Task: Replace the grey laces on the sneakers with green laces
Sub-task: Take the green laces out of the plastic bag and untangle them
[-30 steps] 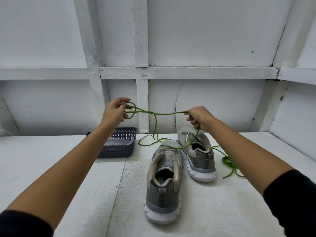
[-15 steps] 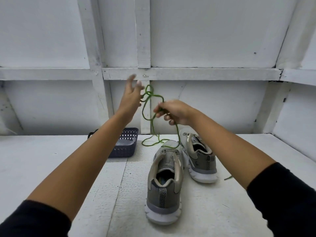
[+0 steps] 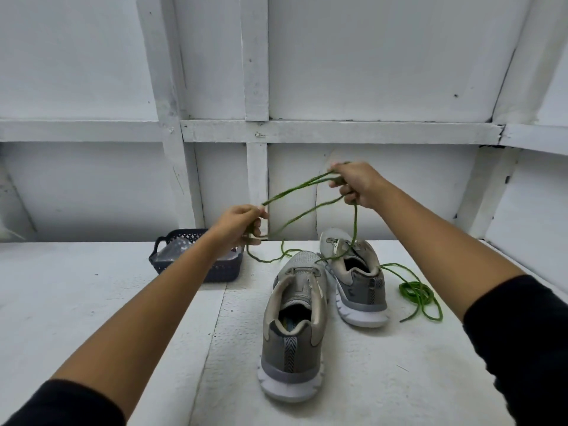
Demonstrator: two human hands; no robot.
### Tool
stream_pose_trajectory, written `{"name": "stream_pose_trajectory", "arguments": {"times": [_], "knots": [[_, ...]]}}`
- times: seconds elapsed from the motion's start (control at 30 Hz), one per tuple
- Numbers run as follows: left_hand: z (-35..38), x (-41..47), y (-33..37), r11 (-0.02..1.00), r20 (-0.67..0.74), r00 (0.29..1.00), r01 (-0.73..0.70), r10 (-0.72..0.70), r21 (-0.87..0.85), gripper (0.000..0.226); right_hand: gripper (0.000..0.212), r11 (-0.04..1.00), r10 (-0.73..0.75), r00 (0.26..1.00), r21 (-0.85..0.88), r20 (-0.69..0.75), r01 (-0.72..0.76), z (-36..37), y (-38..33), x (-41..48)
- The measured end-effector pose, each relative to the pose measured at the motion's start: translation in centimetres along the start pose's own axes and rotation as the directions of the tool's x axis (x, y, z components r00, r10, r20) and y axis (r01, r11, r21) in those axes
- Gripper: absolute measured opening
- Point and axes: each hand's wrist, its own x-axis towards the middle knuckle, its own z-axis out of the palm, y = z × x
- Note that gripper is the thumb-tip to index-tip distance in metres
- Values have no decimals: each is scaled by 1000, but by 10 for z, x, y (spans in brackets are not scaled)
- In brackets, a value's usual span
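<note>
Both hands now grip the green lace (image 3: 356, 224), the left hand (image 3: 242, 222), open half a second ago, closed on it low and the right hand (image 3: 353, 184) raised, stretching doubled strands above the sneakers (image 3: 293, 327) on the desk (image 3: 92, 302), so threading seems yet to start.

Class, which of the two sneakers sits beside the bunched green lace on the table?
The farther sneaker, on the right: the bunched lace lies just right of it. The nearer sneaker stands left of it, away from that bunch.
</note>
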Motion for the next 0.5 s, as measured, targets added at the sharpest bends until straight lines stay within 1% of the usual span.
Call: {"name": "stream_pose_trajectory", "arguments": {"times": [0.03,0.07,0.13,0.17,0.2,0.23,0.27,0.3,0.33,0.37,0.4,0.43,0.47,0.5], "knots": [[-3,-2,3,997,-54,998,-10,14,71,24,23,997,30,999,-75,37,-27,-2,5,0],[-5,-3,5,984,-113,993,-20,41,178,26,29,984,75,992,-167,104,-57,-4,9,-2],[-4,-3,11,917,-223,965,-43,142,397,33,39,926,206,946,-362,252,-105,-5,13,-5],[-5,-2,13,883,-255,949,-48,187,467,36,38,895,259,918,-432,300,-111,-6,14,-7],[-5,0,15,861,-276,938,-45,211,507,38,33,880,287,902,-460,322,-116,-6,14,-7],[-7,1,17,852,-297,931,-30,214,522,39,28,891,287,904,-434,318,-131,-7,14,-7],[-10,2,19,854,-321,926,-2,197,520,39,26,924,264,923,-347,279,-160,-7,14,-5],[-13,3,20,868,-345,924,30,165,496,38,28,960,238,950,-200,202,-198,-7,14,-4],[-17,4,20,899,-366,923,58,117,433,36,29,975,222,970,-32,101,-220,-8,15,-2],[-20,4,19,943,-383,922,78,55,323,35,30,970,217,976,110,5,-217,-8,16,-1],[-24,5,19,980,-392,920,84,-8,178,34,29,958,215,974,209,-69,-196,-8,17,0],[-26,5,20,996,-390,919,80,-56,44,33,26,946,206,973,277,-106,-170,-6,17,0],[-28,5,22,996,-376,922,72,-88,-56,30,22,937,191,976,316,-108,-148,-3,17,0],[-28,5,24,990,-347,932,62,-104,-130,27,18,934,169,982,330,-81,-133,2,16,-2]]}}
